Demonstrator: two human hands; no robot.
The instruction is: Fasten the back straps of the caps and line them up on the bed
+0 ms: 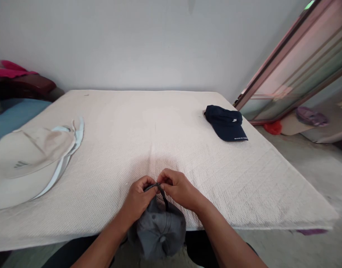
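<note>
A dark grey baseball cap (pixel 162 229) hangs over the front edge of the covered table, its crown facing me. My left hand (pixel 141 193) pinches the cap's edge at the back opening between thumb and fingers. Close beside it, my right hand (pixel 176 186) pinches the end of the cap's dark back strap (pixel 164 199). The fingertips of both hands nearly meet where strap and cap edge come together, and they partly hide that spot. The cap's brim is out of sight.
A navy cap (pixel 225 123) lies at the right of the table (pixel 126 126). Cream caps (pixel 34 160) with a pale blue edge are stacked at the left. A wall (pixel 148 44) stands behind, and a glass-panelled frame (pixel 285 70) rises on the right. Pink cloth (pixel 14 69) lies far left.
</note>
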